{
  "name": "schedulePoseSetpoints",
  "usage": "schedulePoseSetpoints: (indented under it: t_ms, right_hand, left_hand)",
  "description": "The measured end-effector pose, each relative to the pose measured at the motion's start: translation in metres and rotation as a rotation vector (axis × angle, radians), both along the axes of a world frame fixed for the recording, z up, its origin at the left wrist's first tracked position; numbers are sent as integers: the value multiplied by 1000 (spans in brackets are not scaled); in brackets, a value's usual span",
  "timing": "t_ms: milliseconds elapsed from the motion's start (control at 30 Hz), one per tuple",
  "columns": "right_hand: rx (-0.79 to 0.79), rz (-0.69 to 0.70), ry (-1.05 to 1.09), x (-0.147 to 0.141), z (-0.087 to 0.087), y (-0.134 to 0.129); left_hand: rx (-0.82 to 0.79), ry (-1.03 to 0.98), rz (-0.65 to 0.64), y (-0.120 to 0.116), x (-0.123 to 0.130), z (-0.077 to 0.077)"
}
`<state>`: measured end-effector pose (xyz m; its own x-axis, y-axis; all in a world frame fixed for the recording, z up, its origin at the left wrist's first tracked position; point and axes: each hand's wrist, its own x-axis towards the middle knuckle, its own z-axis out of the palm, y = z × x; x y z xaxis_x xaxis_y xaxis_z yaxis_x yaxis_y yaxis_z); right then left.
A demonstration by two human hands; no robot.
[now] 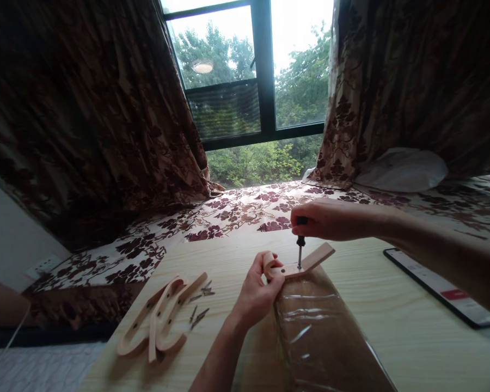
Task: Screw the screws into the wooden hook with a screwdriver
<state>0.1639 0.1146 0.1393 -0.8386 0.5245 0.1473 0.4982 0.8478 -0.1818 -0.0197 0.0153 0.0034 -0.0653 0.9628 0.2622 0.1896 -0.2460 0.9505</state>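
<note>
Right grip (326, 219) wrapped around the handle of a dark screwdriver (301, 241), I hold its shaft nearly upright, the tip on the flat middle of a wooden hook (292, 271). With my left grip (258, 294) I pinch the hook's curled end, at the far end of a plastic-wrapped brown package (320, 337) on the tabletop (367, 288). Left of my left forearm lie more wooden hooks (166, 318), screws (199, 318) just beside them. Beneath my right forearm, a dark-edged tablet (436, 288) rests; beyond is flowered cloth (237, 209).
</note>
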Motion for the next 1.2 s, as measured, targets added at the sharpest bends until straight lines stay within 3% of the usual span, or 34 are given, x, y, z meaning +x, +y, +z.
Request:
schedulePoseSetpoints:
  t_ms: [167,367,600,833,1033,1200]
  right_hand:
    - [39,-87,-34,-3,0,-2]
    - [-49,-42,-3,-3,0,-6]
    - [64,-117,18,-3,-11,-5]
    - [31,-84,63,-3,-13,-6]
    - [48,-104,69,-2,-19,-3]
    - [59,-119,41,0,-11,-2]
  left_hand:
    - [2,-54,-3,3,0,-7]
    - [-10,-93,1,7,-1,-13]
    - [32,-85,27,5,4,-12]
    - [57,-67,56,4,8,-11]
    - [46,-60,6,4,6,-9]
    - [45,-52,-23,5,2,-9]
